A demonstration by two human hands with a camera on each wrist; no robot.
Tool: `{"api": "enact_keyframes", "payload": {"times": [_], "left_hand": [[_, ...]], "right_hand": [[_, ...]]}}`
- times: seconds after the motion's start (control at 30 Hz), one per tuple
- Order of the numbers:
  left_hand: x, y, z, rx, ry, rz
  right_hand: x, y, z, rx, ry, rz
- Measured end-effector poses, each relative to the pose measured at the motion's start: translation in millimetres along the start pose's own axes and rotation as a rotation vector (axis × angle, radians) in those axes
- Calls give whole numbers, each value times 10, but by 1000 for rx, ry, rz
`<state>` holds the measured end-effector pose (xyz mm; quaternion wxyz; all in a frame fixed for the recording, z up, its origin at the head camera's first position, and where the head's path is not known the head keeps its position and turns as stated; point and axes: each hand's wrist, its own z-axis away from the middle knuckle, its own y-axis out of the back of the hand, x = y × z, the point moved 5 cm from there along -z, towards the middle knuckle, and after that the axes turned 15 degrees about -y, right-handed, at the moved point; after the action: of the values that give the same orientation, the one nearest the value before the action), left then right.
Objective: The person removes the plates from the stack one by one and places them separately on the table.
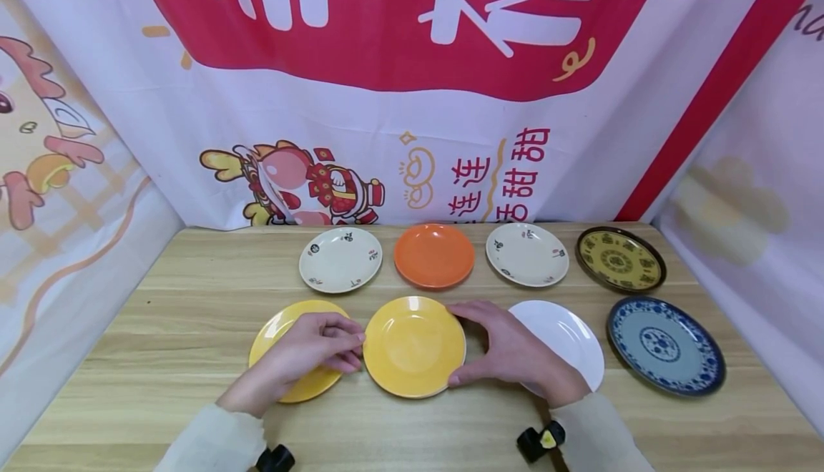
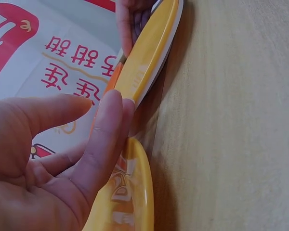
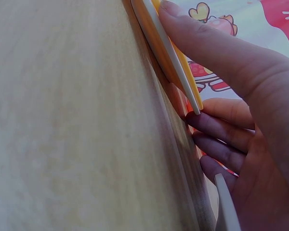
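A round yellow plate (image 1: pixel 415 347) with a pale edge lies between the two hands in the head view. My right hand (image 1: pixel 505 343) grips its right side, thumb at the near edge and fingers at the far edge. At its left rim is my left hand (image 1: pixel 315 347), over a second yellow plate (image 1: pixel 278 336). The left wrist view shows the left fingertips (image 2: pixel 111 98) by the plate's rim, the thumb held apart. The right thumb (image 3: pixel 171 9) lies against the plate's edge in the right wrist view.
Behind stand a patterned white plate (image 1: pixel 341 261), an orange plate (image 1: pixel 434 256), another patterned white plate (image 1: pixel 528 255) and a dark-rimmed brown plate (image 1: pixel 621 259). A plain white plate (image 1: pixel 566 336) lies partly under the right forearm, and a blue patterned plate (image 1: pixel 666 347) is farther right. Printed cloth surrounds the wooden table (image 1: pixel 154 357).
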<state>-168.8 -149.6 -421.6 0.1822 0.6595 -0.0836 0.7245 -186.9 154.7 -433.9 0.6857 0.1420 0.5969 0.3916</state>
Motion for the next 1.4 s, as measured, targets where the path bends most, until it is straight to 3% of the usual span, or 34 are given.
{"api": "enact_keyframes", "payload": {"times": [0.4, 0.87, 1.4], "left_hand": [[75, -63, 0, -21, 36, -79], [86, -65, -13, -6, 28, -70], [119, -33, -26, 102, 34, -80]], "right_hand": [[5, -6, -2, 11, 7, 5], [6, -8, -10, 7, 32, 19], [-4, -5, -6, 20, 60, 26]]}}
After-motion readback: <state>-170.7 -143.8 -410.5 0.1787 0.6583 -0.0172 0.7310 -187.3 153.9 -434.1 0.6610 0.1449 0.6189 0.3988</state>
